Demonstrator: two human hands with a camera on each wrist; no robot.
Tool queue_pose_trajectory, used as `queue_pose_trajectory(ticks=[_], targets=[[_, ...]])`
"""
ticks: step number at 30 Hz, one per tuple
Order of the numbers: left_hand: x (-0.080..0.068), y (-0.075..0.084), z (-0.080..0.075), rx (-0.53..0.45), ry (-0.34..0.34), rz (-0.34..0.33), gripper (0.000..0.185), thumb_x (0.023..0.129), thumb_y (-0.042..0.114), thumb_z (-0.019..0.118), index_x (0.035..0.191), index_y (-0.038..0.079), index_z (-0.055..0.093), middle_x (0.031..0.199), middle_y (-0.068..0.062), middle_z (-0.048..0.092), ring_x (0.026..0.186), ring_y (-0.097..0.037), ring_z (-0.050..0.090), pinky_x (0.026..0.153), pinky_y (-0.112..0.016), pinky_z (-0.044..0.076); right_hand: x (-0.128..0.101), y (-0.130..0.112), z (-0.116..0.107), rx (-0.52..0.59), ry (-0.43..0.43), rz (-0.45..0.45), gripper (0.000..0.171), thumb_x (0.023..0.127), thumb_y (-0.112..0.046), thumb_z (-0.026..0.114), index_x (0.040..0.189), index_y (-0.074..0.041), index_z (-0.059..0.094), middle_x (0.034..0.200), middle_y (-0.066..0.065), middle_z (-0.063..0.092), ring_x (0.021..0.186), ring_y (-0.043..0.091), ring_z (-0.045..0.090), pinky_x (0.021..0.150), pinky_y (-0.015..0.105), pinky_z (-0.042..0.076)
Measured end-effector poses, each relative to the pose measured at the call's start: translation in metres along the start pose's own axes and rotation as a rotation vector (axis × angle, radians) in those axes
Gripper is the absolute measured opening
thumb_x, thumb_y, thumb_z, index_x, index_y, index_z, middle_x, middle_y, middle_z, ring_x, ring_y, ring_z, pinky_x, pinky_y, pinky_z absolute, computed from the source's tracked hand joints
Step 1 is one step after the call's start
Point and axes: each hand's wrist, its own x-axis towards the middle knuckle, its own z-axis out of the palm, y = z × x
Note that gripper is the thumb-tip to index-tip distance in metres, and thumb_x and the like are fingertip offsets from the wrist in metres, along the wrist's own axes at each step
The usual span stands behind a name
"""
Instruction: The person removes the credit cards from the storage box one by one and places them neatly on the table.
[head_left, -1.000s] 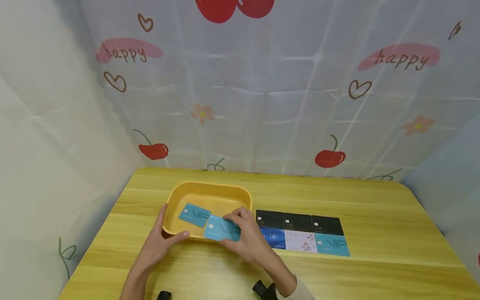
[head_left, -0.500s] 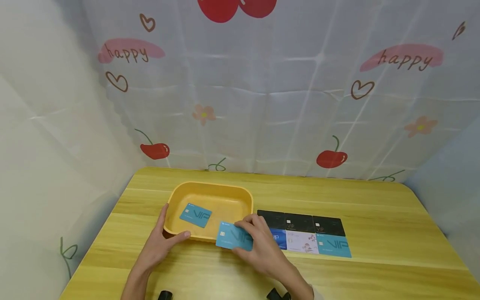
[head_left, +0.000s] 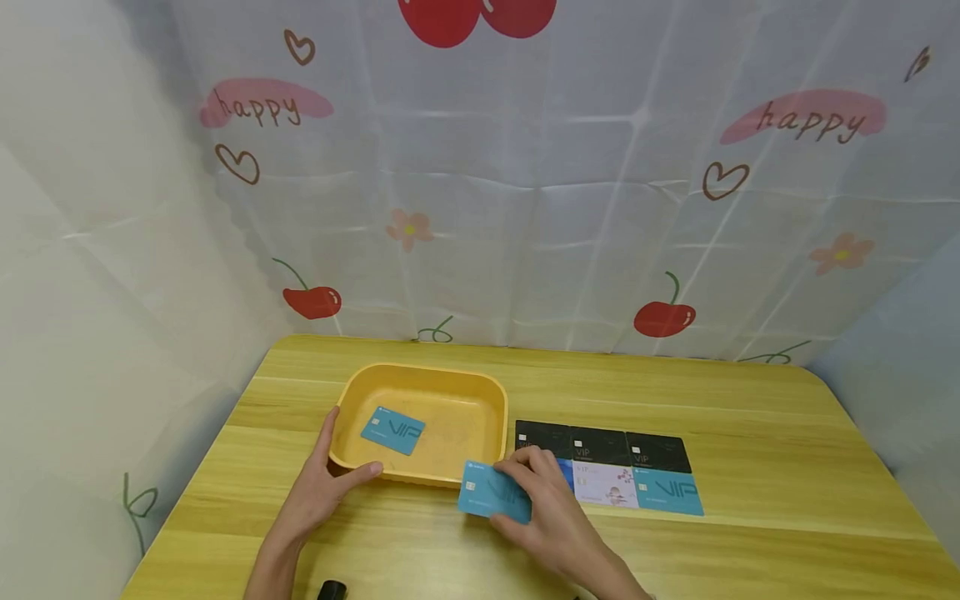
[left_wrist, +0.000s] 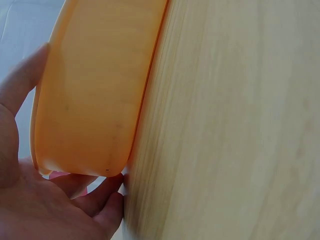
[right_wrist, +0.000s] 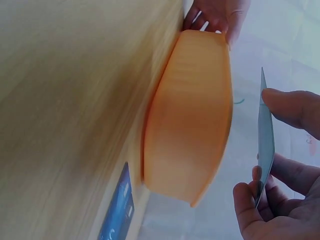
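We see the right hand (head_left: 551, 512) pinching a light blue card (head_left: 491, 498) between thumb and fingers, the card jutting leftward from the grip, held over the bench (head_left: 750, 517) just in front of the yellow tray (head_left: 480, 392) and beside the laid-out cards (head_left: 622, 467). The left hand (head_left: 318, 492) grasps the tray's near-left corner, thumb along the front wall. A second blue card (head_left: 392, 431) lies inside the tray.

Cherry-print curtain (head_left: 525, 208) hangs behind the wooden table (head_left: 750, 417).
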Motion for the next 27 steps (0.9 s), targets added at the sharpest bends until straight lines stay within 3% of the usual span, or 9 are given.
queue_pose_trajectory(ticks=[19, 27], targets=[[0.000, 0.000, 0.002, -0.001, 0.005, -0.013, 0.114, 0.085, 0.034, 0.079, 0.159, 0.028, -0.008, 0.163, -0.016, 0.000, 0.146, -0.035, 0.014, 0.115, -0.054, 0.015, -0.027, 0.029, -0.011, -0.068, -0.003, 0.052, 0.049, 0.071, -0.016, 0.088, 0.117, -0.011, 0.070, 0.111, -0.014, 0.047, 0.105, 0.011, 0.042, 0.089, 0.034, 0.046], [0.000, 0.000, 0.001, 0.004, 0.006, -0.005, 0.114, 0.086, 0.033, 0.079, 0.159, 0.028, -0.009, 0.163, -0.017, -0.001, 0.146, -0.036, 0.013, 0.115, -0.054, 0.015, -0.029, 0.037, -0.015, -0.089, -0.121, 0.108, 0.046, 0.075, -0.017, 0.084, 0.118, -0.012, 0.068, 0.110, -0.010, 0.047, 0.103, 0.014, 0.042, 0.089, 0.037, 0.047]])
